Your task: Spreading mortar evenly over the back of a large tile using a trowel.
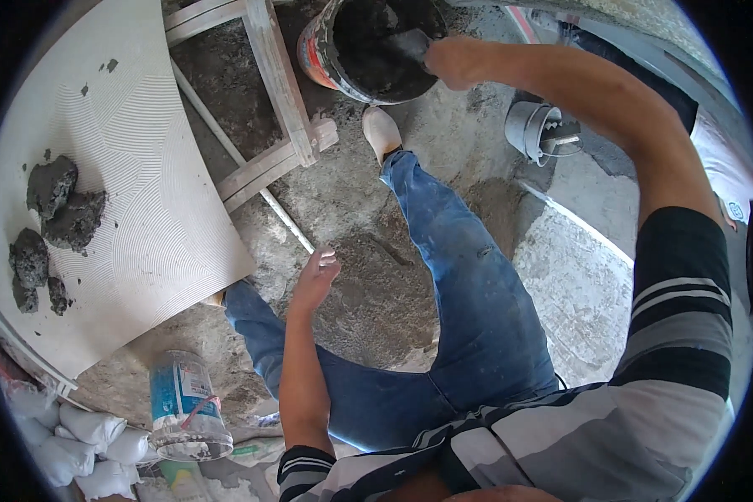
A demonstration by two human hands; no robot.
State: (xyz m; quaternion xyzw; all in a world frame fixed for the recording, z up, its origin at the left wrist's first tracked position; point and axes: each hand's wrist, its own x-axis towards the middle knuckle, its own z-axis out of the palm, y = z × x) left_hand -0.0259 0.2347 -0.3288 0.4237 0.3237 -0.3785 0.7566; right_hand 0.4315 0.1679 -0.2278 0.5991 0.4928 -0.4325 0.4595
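Trowel (412,42) is held in the right hand (453,63), with the fingers clamped round its handle; the blade projects leftward from the grip, inside the bucket (316,52) of dark mortar (361,38). Spillage is judged possible should an overloaded blade be tilted over the rim. Should the blade be levered hard against the wall, the bucket could be tipped toward the shoe (381,128), which is planted just beside it, below the grip.

Farther out, below and left of the grip, the left hand (318,272) is seen at the end of a white pole (217,130); whether the pole is gripped, or merely overlapped, cannot be told. The wooden frame (278,79) could be jarred if the pole were pulled.

Farthest left, a ribbed slab (155,293) bears mortar lumps (52,186); its near corner could be chipped if struck by the left leg (259,322).
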